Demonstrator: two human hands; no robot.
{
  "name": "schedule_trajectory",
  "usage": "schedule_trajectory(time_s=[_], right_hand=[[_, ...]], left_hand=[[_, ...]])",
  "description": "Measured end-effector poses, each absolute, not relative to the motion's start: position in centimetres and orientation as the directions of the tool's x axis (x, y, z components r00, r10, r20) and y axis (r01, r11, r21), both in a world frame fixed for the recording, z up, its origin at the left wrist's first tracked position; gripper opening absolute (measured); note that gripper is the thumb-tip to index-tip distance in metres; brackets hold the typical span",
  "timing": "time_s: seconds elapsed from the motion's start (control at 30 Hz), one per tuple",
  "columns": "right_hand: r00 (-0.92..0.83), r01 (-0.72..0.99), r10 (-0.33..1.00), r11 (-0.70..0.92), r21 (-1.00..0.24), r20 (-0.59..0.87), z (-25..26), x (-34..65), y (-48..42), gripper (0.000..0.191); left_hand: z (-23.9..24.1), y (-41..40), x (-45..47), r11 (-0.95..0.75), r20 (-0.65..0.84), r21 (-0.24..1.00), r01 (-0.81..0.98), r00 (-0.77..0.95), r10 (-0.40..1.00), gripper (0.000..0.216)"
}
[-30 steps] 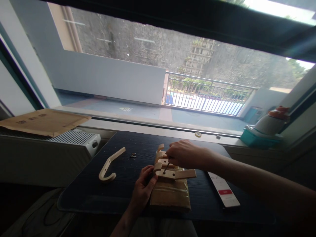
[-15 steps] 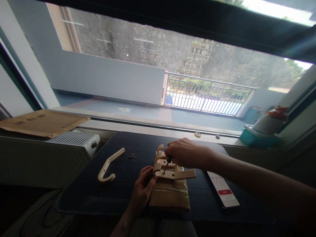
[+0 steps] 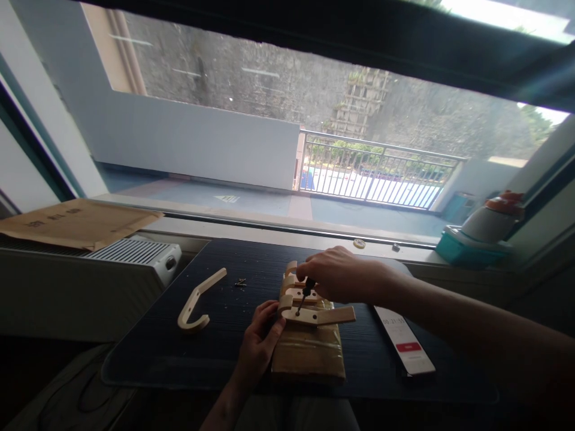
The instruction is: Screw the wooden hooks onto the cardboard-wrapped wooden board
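A wooden board (image 3: 309,353) wrapped in tape lies on the dark desk mat (image 3: 179,353), with several wooden hooks on it. My right hand (image 3: 336,276) is closed round a small screwdriver (image 3: 304,298) whose tip stands on the nearest hook (image 3: 323,315). My left hand (image 3: 259,343) grips the curved left end of that hook and the board's edge. One loose wooden hook (image 3: 197,299) lies on the mat to the left, with small screws (image 3: 241,282) beside it.
A phone (image 3: 404,344) with a lit screen lies right of the board. A white radiator (image 3: 135,254) and a flat cardboard sheet (image 3: 76,222) are at the left. On the window sill stand a teal-based appliance (image 3: 480,236) and two small round items (image 3: 359,243).
My right hand has lifted slightly and turned on the screwdriver, which now stands more upright. The left hand and the hooks stay put.
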State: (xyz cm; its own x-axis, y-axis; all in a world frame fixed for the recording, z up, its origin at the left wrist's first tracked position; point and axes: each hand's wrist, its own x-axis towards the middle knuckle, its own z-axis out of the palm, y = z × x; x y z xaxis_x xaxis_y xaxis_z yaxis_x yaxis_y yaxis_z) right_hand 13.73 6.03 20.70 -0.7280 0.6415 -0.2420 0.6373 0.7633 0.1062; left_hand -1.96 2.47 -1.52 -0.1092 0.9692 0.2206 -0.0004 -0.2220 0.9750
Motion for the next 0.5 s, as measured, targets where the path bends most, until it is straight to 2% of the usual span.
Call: schedule_trajectory(time_s=[0.17,0.4,0.5], right_hand=[[-0.754,0.602,0.612,0.789,0.123,-0.237,20.0,13.7,6.3,0.012],[-0.721,0.663,0.657,0.746,0.055,-0.221,19.6,14.3,6.8,0.015],[-0.697,0.688,0.684,0.723,0.068,-0.214,19.5,14.5,6.9,0.021]], left_hand=[[-1.7,2.6,-2.0,-0.208,0.205,0.978,-0.012,-0.117,0.972,0.033],[-2.0,2.7,-2.0,-0.214,0.212,0.977,-0.006,-0.104,0.972,0.031],[-2.2,2.7,-2.0,-0.229,0.227,0.973,-0.015,-0.098,0.969,0.030]])
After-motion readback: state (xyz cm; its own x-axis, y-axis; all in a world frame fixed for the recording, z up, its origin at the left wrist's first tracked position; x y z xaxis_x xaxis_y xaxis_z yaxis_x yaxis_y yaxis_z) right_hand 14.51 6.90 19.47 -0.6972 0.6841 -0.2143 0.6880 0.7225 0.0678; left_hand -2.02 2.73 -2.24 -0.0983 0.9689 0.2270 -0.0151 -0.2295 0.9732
